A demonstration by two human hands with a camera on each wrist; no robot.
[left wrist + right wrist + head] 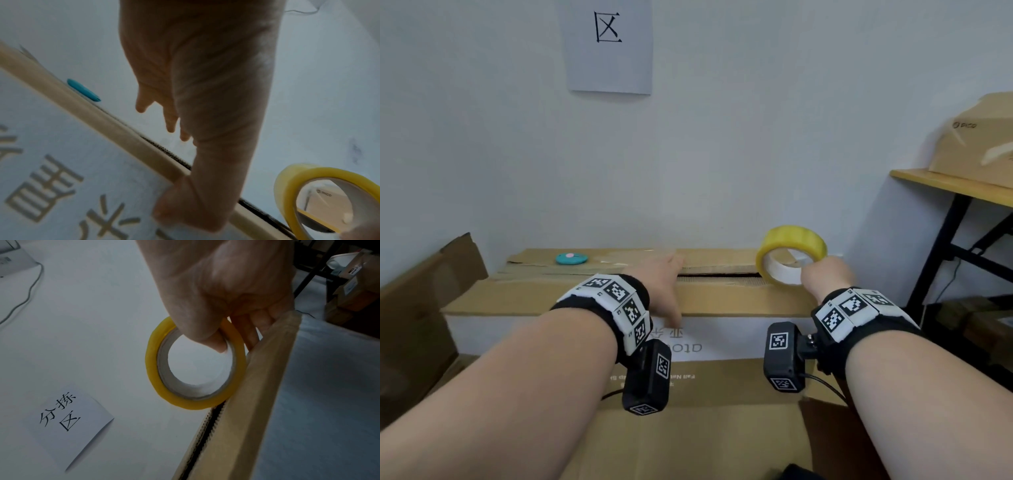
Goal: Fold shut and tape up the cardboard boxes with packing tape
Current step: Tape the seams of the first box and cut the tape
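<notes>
A large cardboard box [722, 394] stands before me, its top flaps folded down with a dark gap [719, 274] along the seam. My left hand [662, 284] rests on the near flap with its fingers [170, 123] straight over the seam, and its thumb [174, 207] presses on the white label on the front face. My right hand [825, 274] grips a yellow roll of packing tape [791, 253], upright at the right end of the seam. The thumb [207, 339] hooks through the core of the roll [195, 400], beside the flap edge [257, 402].
A small teal disc [571, 258] lies on the far flap at the left. A paper sign [609, 44] hangs on the wall. At right stands a wooden table [948, 183] carrying another box [979, 144]. Loose cardboard [421, 308] leans at left.
</notes>
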